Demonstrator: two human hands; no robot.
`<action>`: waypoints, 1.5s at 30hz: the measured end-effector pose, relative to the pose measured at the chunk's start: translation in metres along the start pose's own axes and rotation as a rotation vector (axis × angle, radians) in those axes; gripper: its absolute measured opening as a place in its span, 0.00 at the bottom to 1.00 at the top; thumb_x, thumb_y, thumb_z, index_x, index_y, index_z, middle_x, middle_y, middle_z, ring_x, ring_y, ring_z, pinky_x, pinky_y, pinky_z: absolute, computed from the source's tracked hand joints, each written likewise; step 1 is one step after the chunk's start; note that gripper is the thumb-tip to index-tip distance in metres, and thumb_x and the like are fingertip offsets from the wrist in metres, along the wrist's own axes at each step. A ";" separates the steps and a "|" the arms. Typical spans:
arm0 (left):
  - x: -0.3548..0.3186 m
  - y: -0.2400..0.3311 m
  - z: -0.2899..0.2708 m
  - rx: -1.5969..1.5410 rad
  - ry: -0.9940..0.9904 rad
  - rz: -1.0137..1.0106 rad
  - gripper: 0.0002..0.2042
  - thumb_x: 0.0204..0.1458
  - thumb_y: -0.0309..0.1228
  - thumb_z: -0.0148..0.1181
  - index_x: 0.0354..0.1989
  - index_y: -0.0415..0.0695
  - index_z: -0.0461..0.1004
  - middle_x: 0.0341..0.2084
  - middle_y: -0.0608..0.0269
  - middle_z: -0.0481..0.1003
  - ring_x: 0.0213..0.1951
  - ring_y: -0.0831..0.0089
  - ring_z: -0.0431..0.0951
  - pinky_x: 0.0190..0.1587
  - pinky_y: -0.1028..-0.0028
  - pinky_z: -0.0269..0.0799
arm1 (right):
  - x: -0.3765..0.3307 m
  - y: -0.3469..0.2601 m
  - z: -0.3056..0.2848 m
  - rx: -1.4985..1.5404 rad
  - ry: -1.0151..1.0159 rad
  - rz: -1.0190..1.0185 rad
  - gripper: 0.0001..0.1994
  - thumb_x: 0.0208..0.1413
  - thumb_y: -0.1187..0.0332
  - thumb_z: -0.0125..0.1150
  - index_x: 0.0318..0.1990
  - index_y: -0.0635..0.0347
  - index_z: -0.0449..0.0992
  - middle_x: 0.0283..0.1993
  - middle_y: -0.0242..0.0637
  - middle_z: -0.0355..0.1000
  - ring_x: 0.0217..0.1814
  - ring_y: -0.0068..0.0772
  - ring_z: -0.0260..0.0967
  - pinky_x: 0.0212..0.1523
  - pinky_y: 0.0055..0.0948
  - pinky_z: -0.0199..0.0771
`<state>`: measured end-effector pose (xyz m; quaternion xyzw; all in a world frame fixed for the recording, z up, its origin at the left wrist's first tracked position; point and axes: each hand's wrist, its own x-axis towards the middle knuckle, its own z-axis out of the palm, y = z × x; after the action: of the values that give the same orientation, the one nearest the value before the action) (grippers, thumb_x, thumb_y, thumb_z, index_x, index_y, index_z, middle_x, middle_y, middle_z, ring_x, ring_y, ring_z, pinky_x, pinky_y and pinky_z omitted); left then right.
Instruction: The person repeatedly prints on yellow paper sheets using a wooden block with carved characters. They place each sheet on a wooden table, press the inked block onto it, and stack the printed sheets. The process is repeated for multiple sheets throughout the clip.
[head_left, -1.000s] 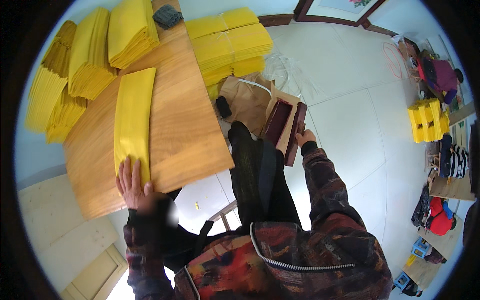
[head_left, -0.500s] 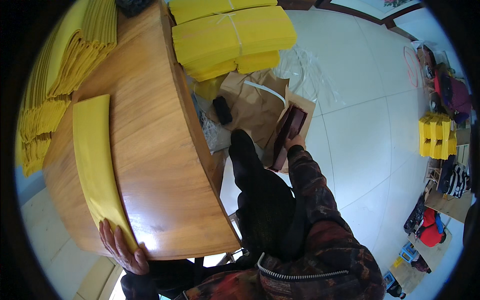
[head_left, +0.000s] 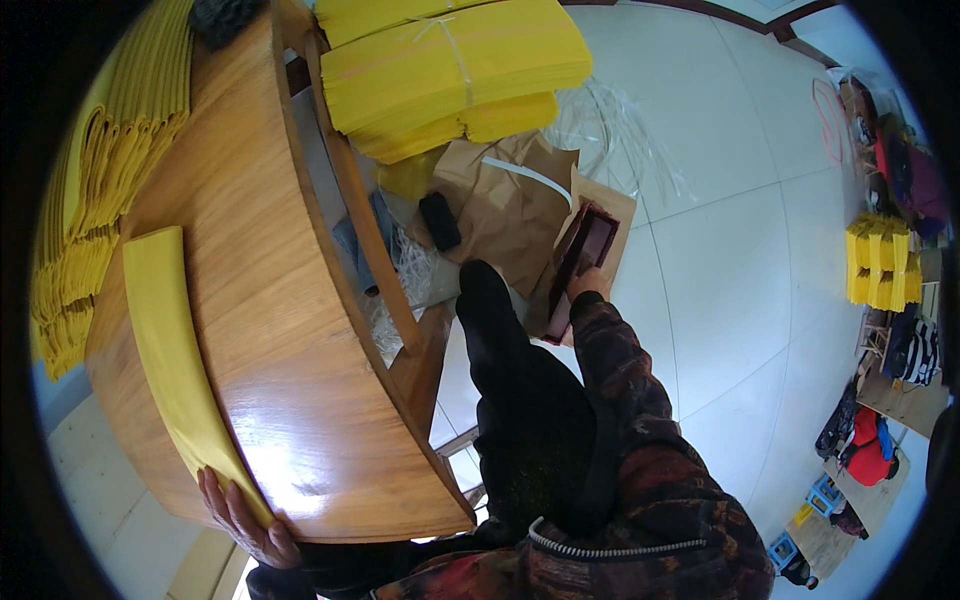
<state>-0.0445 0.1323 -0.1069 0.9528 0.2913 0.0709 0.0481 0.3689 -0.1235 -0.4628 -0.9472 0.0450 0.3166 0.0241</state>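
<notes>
A long folded yellow cloth-like strip (head_left: 172, 335) lies along the left part of the wooden table (head_left: 270, 280). My left hand (head_left: 250, 522) rests on its near end at the table edge, fingers stretched out over the strip. Down to the right, my right hand (head_left: 587, 284) is closed at the side of a narrow, open, dark red box (head_left: 574, 248); part of its fingers is hidden. The box is above brown paper (head_left: 500, 200) on the floor.
Folded yellow stacks (head_left: 120, 160) stand at the table's far left. Beyond the table are tied yellow bundles (head_left: 460, 70). Clear plastic strands (head_left: 605, 135) and a black object (head_left: 439, 221) lie near the paper. More yellow bundles (head_left: 882, 263) stand at far right.
The view has shifted, with the table lower and more to the left. The red box is tilted a little differently, showing more of its inside. My left hand stays on the yellow strip.
</notes>
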 end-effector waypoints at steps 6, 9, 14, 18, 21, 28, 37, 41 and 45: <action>-0.001 0.002 0.000 -0.020 -0.020 -0.045 0.30 0.54 0.50 0.34 0.60 0.40 0.54 0.59 0.39 0.51 0.61 0.43 0.50 0.60 0.47 0.43 | 0.001 -0.002 -0.001 0.054 -0.068 -0.020 0.17 0.47 0.62 0.56 0.40 0.66 0.73 0.43 0.54 0.71 0.48 0.49 0.69 0.49 0.37 0.68; -0.002 0.002 0.001 -0.027 -0.020 -0.047 0.31 0.54 0.50 0.34 0.60 0.40 0.53 0.60 0.39 0.51 0.61 0.44 0.50 0.60 0.48 0.42 | 0.005 -0.006 0.006 0.054 -0.046 0.090 0.16 0.46 0.63 0.57 0.40 0.66 0.74 0.44 0.52 0.71 0.48 0.47 0.69 0.50 0.36 0.68; -0.001 0.000 0.002 -0.033 -0.014 -0.039 0.30 0.55 0.50 0.34 0.60 0.41 0.53 0.59 0.39 0.51 0.61 0.43 0.50 0.60 0.48 0.43 | 0.010 -0.007 0.011 -0.002 -0.053 0.060 0.16 0.48 0.62 0.55 0.41 0.63 0.74 0.44 0.51 0.71 0.48 0.46 0.69 0.49 0.37 0.69; -0.001 0.000 -0.002 -0.004 -0.017 -0.010 0.29 0.55 0.49 0.36 0.60 0.42 0.54 0.59 0.40 0.52 0.60 0.41 0.51 0.59 0.47 0.44 | 0.009 0.004 0.004 0.068 -0.041 -0.024 0.19 0.49 0.58 0.57 0.41 0.67 0.73 0.43 0.52 0.71 0.48 0.47 0.69 0.48 0.38 0.68; 0.000 0.001 -0.005 0.033 -0.060 -0.024 0.30 0.54 0.50 0.35 0.61 0.43 0.53 0.60 0.41 0.50 0.61 0.44 0.50 0.60 0.50 0.43 | 0.006 0.010 0.002 0.049 0.013 -0.045 0.19 0.50 0.59 0.57 0.41 0.68 0.71 0.43 0.52 0.71 0.47 0.47 0.69 0.48 0.38 0.69; 0.001 0.001 -0.003 0.021 -0.017 0.000 0.28 0.54 0.47 0.38 0.59 0.42 0.54 0.58 0.39 0.53 0.59 0.40 0.53 0.58 0.45 0.45 | 0.011 -0.006 0.018 0.003 0.012 -0.010 0.20 0.48 0.58 0.57 0.40 0.69 0.70 0.42 0.53 0.71 0.46 0.51 0.69 0.48 0.39 0.68; -0.001 0.000 -0.004 0.019 -0.065 -0.029 0.28 0.54 0.48 0.36 0.59 0.43 0.53 0.59 0.39 0.51 0.60 0.39 0.50 0.58 0.45 0.44 | 0.020 -0.011 0.016 -0.081 -0.126 -0.255 0.18 0.51 0.62 0.52 0.50 0.56 0.69 0.47 0.45 0.70 0.50 0.44 0.68 0.47 0.38 0.70; -0.001 -0.002 -0.007 0.044 -0.076 -0.034 0.28 0.53 0.48 0.40 0.58 0.43 0.55 0.58 0.39 0.52 0.59 0.38 0.51 0.58 0.45 0.46 | 0.034 0.002 0.030 0.055 -0.085 -0.191 0.21 0.50 0.60 0.53 0.51 0.58 0.67 0.41 0.54 0.71 0.45 0.52 0.69 0.45 0.41 0.69; 0.002 0.003 -0.013 0.045 -0.088 -0.036 0.27 0.52 0.46 0.42 0.56 0.41 0.58 0.58 0.41 0.53 0.59 0.41 0.52 0.59 0.48 0.45 | 0.028 0.055 0.023 0.217 -0.016 -0.101 0.18 0.50 0.61 0.56 0.47 0.60 0.68 0.34 0.48 0.73 0.39 0.42 0.72 0.36 0.39 0.72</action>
<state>-0.0434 0.1320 -0.0940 0.9504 0.3075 0.0218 0.0409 0.3722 -0.1784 -0.4993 -0.9375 0.0313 0.3156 0.1429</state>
